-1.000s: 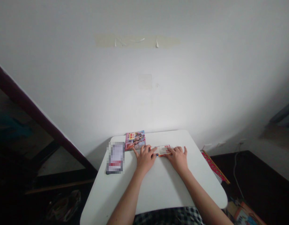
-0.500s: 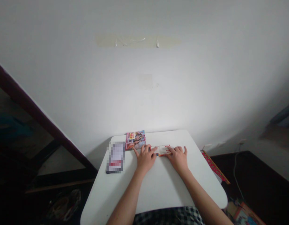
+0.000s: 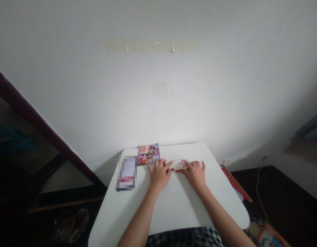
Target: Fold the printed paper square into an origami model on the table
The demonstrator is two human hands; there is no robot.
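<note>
A folded printed paper, white with red patches and an orange near edge, lies between my hands on the white table. At its left end is my left hand, thumb at the near edge and index finger on top. My right hand grips the right end the same way, its little finger sticking out. Parts of the paper are hidden under the fingers. Just beyond my left hand lies a colourful flyer with a yellow price patch. A pixelated phone-like rectangle rests to the left.
The white wall rises right behind the table's far edge. A dark red frame slants down on the left. On the floor at right are a cable and a box with a coloured picture.
</note>
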